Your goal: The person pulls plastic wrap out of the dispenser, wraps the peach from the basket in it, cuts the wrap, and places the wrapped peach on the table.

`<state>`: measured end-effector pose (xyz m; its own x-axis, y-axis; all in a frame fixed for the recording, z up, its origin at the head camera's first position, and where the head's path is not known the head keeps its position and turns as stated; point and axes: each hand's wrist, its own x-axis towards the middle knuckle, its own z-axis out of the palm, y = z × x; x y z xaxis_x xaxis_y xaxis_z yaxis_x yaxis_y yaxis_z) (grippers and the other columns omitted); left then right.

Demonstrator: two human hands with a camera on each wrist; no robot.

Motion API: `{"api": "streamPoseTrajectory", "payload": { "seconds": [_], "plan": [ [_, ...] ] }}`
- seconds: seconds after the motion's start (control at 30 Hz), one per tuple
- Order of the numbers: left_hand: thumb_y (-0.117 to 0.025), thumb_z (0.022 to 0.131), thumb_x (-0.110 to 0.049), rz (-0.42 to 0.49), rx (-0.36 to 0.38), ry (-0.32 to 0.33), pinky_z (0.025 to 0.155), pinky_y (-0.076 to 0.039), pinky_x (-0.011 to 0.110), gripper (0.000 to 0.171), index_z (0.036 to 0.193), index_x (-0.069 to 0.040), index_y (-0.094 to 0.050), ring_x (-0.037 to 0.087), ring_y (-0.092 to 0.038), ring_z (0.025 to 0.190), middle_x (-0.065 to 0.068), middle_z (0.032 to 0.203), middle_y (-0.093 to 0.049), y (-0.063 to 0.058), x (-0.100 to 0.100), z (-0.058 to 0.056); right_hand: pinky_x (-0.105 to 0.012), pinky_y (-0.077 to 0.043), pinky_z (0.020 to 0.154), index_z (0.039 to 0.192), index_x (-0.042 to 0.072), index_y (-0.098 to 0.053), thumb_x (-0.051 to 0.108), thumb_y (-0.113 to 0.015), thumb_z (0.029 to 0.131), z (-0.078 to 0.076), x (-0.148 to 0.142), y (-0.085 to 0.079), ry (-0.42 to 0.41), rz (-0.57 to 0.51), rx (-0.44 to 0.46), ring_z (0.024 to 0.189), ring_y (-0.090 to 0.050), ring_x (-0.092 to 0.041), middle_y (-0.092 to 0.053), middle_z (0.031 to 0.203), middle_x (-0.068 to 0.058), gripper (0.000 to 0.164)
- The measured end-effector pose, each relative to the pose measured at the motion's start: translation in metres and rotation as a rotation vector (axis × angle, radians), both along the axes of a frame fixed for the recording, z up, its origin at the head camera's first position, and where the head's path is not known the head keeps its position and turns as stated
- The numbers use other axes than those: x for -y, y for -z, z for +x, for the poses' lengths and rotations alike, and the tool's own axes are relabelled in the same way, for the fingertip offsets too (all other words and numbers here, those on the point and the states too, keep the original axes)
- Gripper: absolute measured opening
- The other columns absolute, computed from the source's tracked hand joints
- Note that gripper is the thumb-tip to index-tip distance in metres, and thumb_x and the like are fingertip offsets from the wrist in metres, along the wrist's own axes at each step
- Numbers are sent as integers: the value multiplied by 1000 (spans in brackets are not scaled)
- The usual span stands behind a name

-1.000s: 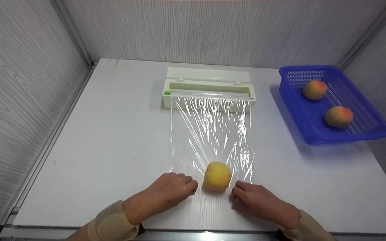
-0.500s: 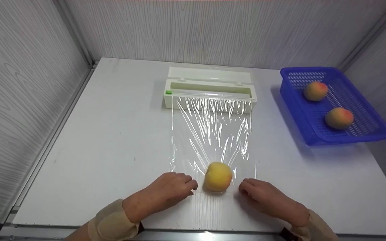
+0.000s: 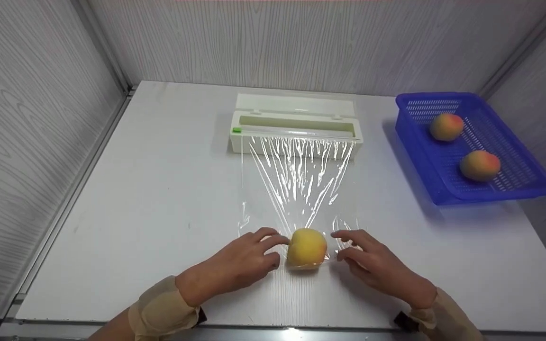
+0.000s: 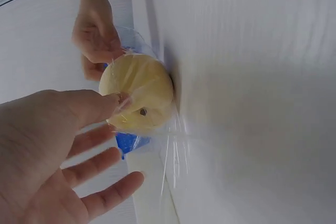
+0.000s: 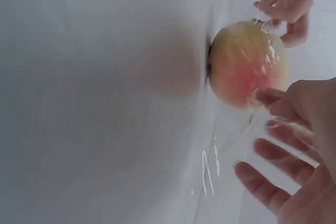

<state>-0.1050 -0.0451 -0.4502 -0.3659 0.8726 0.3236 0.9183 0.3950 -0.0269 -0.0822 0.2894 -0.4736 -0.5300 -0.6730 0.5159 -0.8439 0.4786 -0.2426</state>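
Observation:
A yellow peach with a red blush sits near the table's front, with clear cling film drawn up around it. The film runs back to a white dispenser box. Left of the peach, my left hand pinches the film's edge; in the left wrist view its thumb overlaps the fruit while other fingers spread. On the other side, my right hand pinches the film by the blushed side, its remaining fingers loosely extended. A loose film edge crosses the peach's front.
A blue plastic basket at the right holds two more peaches, one at the back and one nearer. The dispenser's lid stands open, with a green slider at its left end. Wood-grain panels enclose the table.
Both hands have moved slightly forward beside the peach, lifting the film's near edge up against it. Between box and fruit the film has gathered into a narrower fan. Peach and basket stay in place.

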Motion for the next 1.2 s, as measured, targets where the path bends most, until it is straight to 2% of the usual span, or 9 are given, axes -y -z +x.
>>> {"api": "streamPoseTrajectory", "payload": {
  "seconds": [0.1, 0.2, 0.5, 0.63, 0.8, 0.9, 1.0, 1.1, 1.2],
  "plan": [
    [-67, 90, -11, -38, 8, 62, 90, -54, 29, 8, 86, -17, -65, 21, -52, 134, -1, 144, -55, -2, 0, -3, -25, -45, 104, 94, 12, -68, -12, -67, 74, -3, -1, 1, -39, -16, 10, 119, -59, -28, -59, 138, -14, 31],
    [-64, 91, -8, -56, 16, 112, 94, -53, 28, 9, 84, -15, -65, 18, -49, 137, -2, 147, -53, -3, -1, -6, -27, -39, 113, 95, 10, -68, -14, -65, 74, -7, -2, 2, -97, -23, 25, 123, -59, -29, -59, 139, -15, 32],
    [-66, 87, -5, 81, 79, 210, 101, -50, 32, 7, 86, -12, -63, 16, -62, 123, 4, 131, -66, -7, -6, -21, -25, -49, 101, 99, 8, -69, -19, -62, 77, -14, -6, 4, -152, -90, 221, 118, -64, -28, -60, 138, -16, 36],
    [-65, 82, -5, 112, 72, 192, 102, -50, 32, 15, 95, -12, -64, 13, -63, 118, 3, 124, -68, -8, -12, -22, -29, -52, 98, 99, 8, -68, -19, -62, 78, -14, -5, 3, -154, -106, 279, 114, -66, -29, -59, 138, -16, 35],
    [-63, 89, -35, 124, -63, 109, 101, -49, 39, 16, 95, -20, -64, 16, -60, 115, 2, 120, -63, -4, -28, -14, -22, -49, 101, 96, 9, -68, -18, -63, 79, -13, -3, -1, -134, -104, 284, 114, -66, -29, -60, 138, -16, 33],
    [-55, 89, -66, 113, -170, 76, 101, -48, 39, 46, 101, -23, -68, 20, -58, 116, 4, 123, -60, 2, -44, -6, -19, -47, 102, 95, 10, -67, -18, -62, 78, -12, -2, -3, -127, -94, 278, 115, -65, -27, -60, 138, -15, 33],
    [-56, 74, -82, 77, -292, 50, 99, -48, 38, 72, 112, -22, -69, 21, -56, 116, 4, 126, -59, 11, -56, 1, -17, -46, 101, 94, 10, -66, -18, -61, 78, -13, -1, -4, -124, -82, 278, 117, -65, -27, -60, 139, -13, 33],
    [-67, 78, -66, 46, -423, 15, 95, -51, 38, 62, 119, -19, -68, 20, -56, 113, 1, 125, -61, 18, -63, 4, -17, -45, 101, 94, 9, -66, -18, -60, 77, -13, 1, -3, -124, -80, 278, 118, -64, -27, -59, 139, -13, 33],
    [-68, 89, -33, 48, -473, -4, 91, -54, 36, 38, 123, -16, -67, 19, -57, 111, -1, 122, -62, 18, -67, 4, -17, -46, 101, 94, 9, -66, -19, -60, 77, -13, 0, -2, -124, -85, 282, 117, -64, -28, -59, 140, -14, 33]
  ]
}}
